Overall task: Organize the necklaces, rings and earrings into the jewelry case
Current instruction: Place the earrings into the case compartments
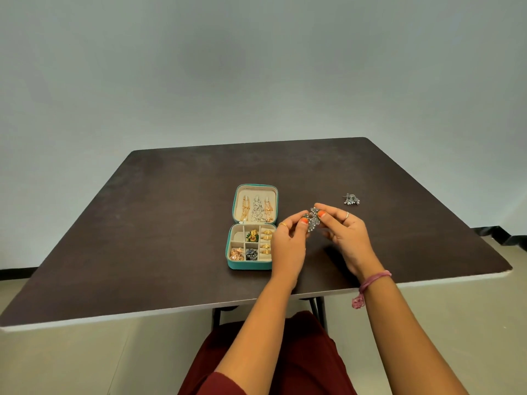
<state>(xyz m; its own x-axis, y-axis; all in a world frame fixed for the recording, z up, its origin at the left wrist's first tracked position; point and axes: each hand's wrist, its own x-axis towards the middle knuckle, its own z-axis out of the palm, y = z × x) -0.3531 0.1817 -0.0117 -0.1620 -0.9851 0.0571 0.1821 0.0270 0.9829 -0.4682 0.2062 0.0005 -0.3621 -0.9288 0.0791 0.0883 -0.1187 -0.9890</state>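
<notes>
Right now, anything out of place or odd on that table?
One stray: a silver earring lies alone on the table, far right of the open jewelry case. Both hands pinch its likely match above the table. Nothing looks spilled or damaged.

surface (159, 212): dark brown, faint mottling, pale edge band
jewelry case (251, 266): teal shell, cream lining
necklaces (258, 209): gold at both sides, silver in the middle
rings (266, 242): gold
floral earring (252, 235): gold with green
held earring (313, 222): dull silver, pale stones
loose earring (351, 199): silver-grey
wrist thread (370, 280): pink
nails: orange
garment (299, 363): maroon
</notes>
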